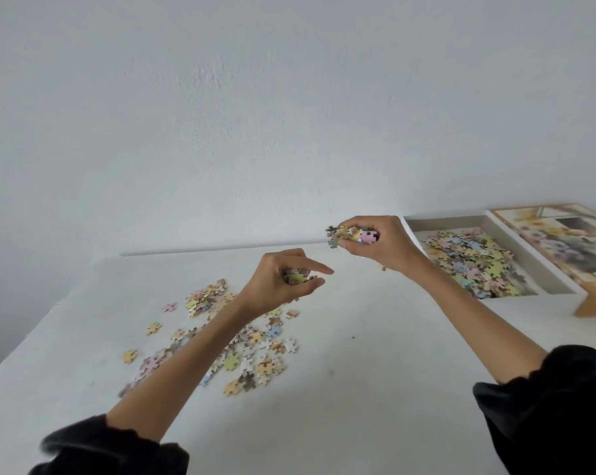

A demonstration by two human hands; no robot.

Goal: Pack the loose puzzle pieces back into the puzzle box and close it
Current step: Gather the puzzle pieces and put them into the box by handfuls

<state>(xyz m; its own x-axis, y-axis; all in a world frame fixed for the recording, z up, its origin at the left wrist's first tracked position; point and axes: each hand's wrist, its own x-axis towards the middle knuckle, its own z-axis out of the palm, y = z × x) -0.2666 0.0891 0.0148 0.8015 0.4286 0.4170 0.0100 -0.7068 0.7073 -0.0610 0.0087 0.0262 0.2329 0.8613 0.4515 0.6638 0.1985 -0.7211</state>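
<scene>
Soft even daylight; faint shadows; edges warped, slight blur.

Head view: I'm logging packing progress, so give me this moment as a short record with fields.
left hand: holds puzzle pieces above the table
right hand: holds more pieces, just left of the puzzle box
puzzle box: open, partly filled with pieces
lid: off, lying right of the box
loose pieces: many scattered on the table

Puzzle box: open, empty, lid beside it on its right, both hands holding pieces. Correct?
Not empty: the head view shows the puzzle box holding a heap of pieces. The rest stands: it is open, the lid lies beside it on its right, and the left hand and right hand each hold pieces.
</scene>
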